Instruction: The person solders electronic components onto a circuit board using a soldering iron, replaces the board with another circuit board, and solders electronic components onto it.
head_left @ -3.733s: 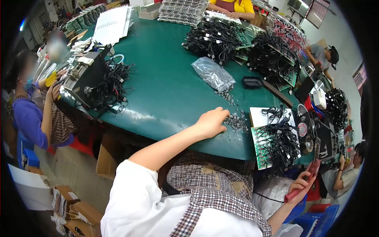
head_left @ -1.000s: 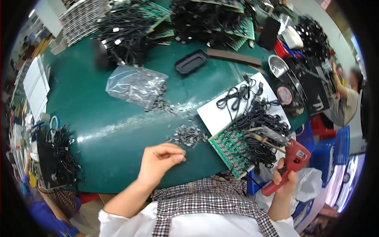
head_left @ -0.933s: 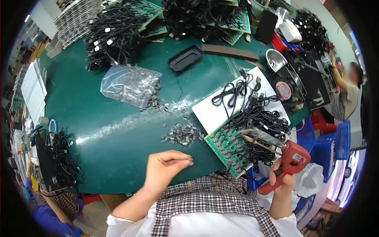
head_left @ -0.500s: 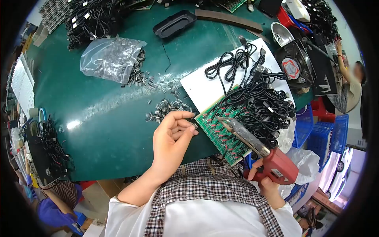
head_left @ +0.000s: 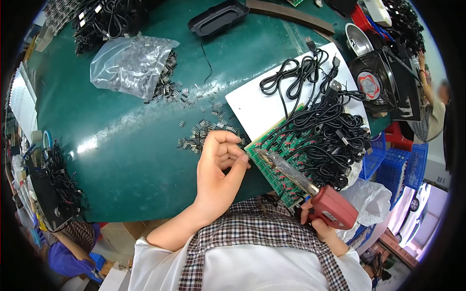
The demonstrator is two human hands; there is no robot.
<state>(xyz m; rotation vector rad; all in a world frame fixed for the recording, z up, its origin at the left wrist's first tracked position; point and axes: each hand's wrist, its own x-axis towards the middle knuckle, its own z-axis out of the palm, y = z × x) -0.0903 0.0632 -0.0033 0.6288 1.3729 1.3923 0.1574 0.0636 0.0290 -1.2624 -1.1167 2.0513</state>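
My left hand [head_left: 219,169] is closed in a pinch at the left edge of the green circuit board [head_left: 274,180]; whatever lies between its fingertips is too small to name. Just behind it lies a loose pile of small metal-pinned parts [head_left: 199,136]. In my right hand [head_left: 324,228] is a red soldering gun [head_left: 334,207], its tip pointing left over the board near my left fingertips. Black coiled cables [head_left: 330,131] cover much of the board, which rests partly on a white sheet [head_left: 247,104].
A clear plastic bag [head_left: 128,68] spills more small parts. Behind are a black tray [head_left: 218,18], a brown bar [head_left: 291,15] and a cable heap [head_left: 109,22]. A fan [head_left: 369,85] stands at right. Co-workers sit left [head_left: 68,257] and right [head_left: 434,114].
My left hand has moved from the table beside the parts pile to the board's edge. The soldering gun has swung left and now points over the board near that hand. The view has shifted.
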